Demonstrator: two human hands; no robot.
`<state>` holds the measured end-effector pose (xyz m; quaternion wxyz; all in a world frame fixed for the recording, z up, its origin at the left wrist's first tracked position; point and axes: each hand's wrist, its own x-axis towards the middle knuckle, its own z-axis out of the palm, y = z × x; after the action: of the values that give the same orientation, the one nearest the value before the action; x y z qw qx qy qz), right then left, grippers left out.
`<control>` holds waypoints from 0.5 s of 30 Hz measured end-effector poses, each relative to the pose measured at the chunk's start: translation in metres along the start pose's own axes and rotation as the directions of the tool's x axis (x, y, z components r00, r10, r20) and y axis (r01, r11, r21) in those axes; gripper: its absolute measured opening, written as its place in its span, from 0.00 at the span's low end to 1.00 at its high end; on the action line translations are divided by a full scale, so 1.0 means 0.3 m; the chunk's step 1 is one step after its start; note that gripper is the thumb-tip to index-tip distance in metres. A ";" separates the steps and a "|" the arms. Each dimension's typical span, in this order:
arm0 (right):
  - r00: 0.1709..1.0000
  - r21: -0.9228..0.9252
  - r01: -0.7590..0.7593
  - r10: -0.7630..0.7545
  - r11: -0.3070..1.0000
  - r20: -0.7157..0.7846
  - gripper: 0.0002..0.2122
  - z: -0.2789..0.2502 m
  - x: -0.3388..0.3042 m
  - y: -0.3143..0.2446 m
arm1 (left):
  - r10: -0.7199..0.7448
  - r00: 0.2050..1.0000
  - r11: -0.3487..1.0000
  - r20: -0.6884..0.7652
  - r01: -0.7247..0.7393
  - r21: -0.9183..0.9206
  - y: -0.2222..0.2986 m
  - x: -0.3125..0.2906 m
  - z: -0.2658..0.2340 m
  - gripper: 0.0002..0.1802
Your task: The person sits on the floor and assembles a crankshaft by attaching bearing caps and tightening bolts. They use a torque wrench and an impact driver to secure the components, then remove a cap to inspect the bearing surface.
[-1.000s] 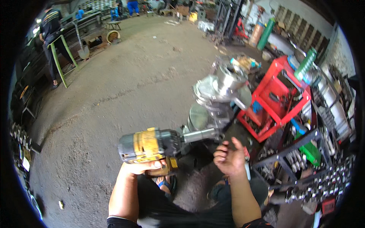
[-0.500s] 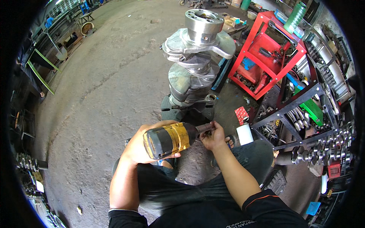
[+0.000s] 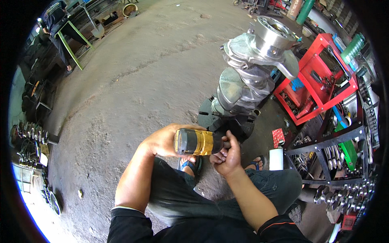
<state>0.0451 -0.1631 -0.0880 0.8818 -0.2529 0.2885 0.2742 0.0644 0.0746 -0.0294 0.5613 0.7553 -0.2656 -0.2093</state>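
Observation:
A yellow and black cordless impact wrench (image 3: 204, 142) lies across in front of me, above my knees. My left hand (image 3: 161, 139) is closed around it, and its rear end faces up toward me. At its dark nose, on the right, my right hand (image 3: 229, 162) has its fingers curled at the socket, which is mostly hidden behind them. Just beyond the tool, a large metal crankshaft (image 3: 246, 87) stands on end, with a bright round flange (image 3: 275, 37) on top and its dark lower end near the floor.
A red tool cart (image 3: 302, 117) stands to the right, beside a black rack (image 3: 324, 142) of metal parts. Nearer are a white cylinder (image 3: 276, 159) and a red-and-white box (image 3: 278, 137). Smaller crankshafts (image 3: 344, 198) lie at right. Another person (image 3: 56, 30) stands far left by a green frame (image 3: 67, 42).
The view has swung left, so the crankshaft and cart sit further right. My right hand's fingers have curled in more at the wrench's nose, covering the socket that showed before.

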 end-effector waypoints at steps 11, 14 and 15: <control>0.967 0.186 -0.255 0.254 0.949 0.028 0.12 0.085 0.225 0.228 | -0.176 0.884 0.958 -0.432 0.255 0.132 -0.110 -0.208 -0.110 0.53; 0.959 0.097 -0.281 0.278 0.955 0.044 0.12 0.091 0.323 0.339 | -0.291 0.826 0.861 -0.483 0.447 0.244 -0.183 -0.323 -0.157 0.48; 0.949 0.062 -0.313 0.310 0.948 0.050 0.13 0.086 0.361 0.389 | -0.369 0.767 0.830 -0.525 0.526 0.186 -0.234 -0.364 -0.146 0.48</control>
<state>0.0551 -0.0267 -0.1737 0.8413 -0.1678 0.3167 0.4047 0.0186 0.1924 -0.0826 0.4096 0.9055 0.0377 -0.1041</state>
